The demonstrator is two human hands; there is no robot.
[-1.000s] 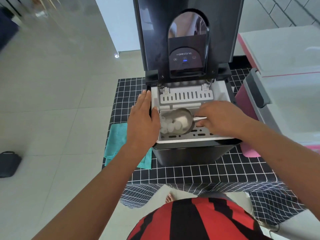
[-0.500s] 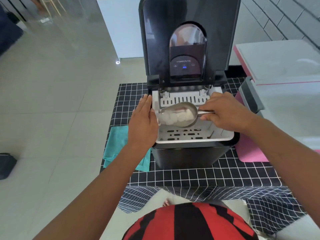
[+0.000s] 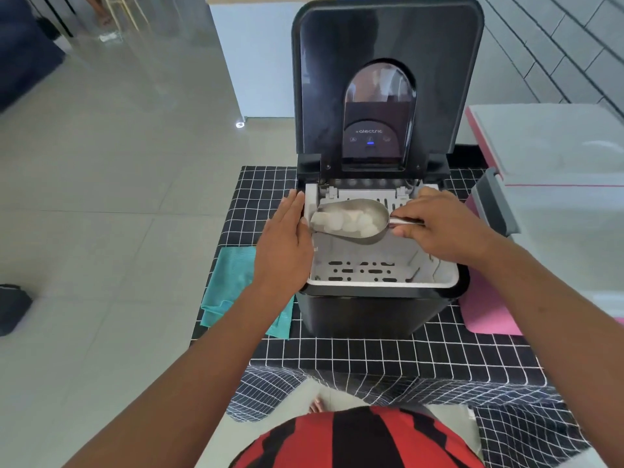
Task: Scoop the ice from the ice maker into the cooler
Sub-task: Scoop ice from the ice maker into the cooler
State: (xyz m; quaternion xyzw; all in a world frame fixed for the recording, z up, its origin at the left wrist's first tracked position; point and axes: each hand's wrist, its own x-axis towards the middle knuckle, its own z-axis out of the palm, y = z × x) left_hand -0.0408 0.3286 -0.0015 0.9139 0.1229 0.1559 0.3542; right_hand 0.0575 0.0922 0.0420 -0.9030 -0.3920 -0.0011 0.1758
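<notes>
A black ice maker (image 3: 371, 312) stands on a checked tablecloth with its lid (image 3: 388, 45) raised. Inside it sits a white slotted basket (image 3: 381, 282). My right hand (image 3: 442, 228) grips the handle of a metal scoop (image 3: 364, 238), which is held level above the basket. Several white ice pieces (image 3: 344, 221) fill the scoop. My left hand (image 3: 287, 238) lies flat against the ice maker's left rim, fingers straight. The pink and white cooler (image 3: 553, 204) stands open on the right, with its grey handle (image 3: 493, 201) beside the ice maker.
A teal cloth (image 3: 229, 285) lies on the black-and-white checked tablecloth (image 3: 371, 352) to the left of the ice maker. A dark bag (image 3: 13, 309) sits on the tiled floor at the far left. A white cabinet (image 3: 253, 62) stands behind the table.
The scoop has come up out of the basket bottom with ice in it and now hangs level above the basket. My left hand has stayed on the left rim.
</notes>
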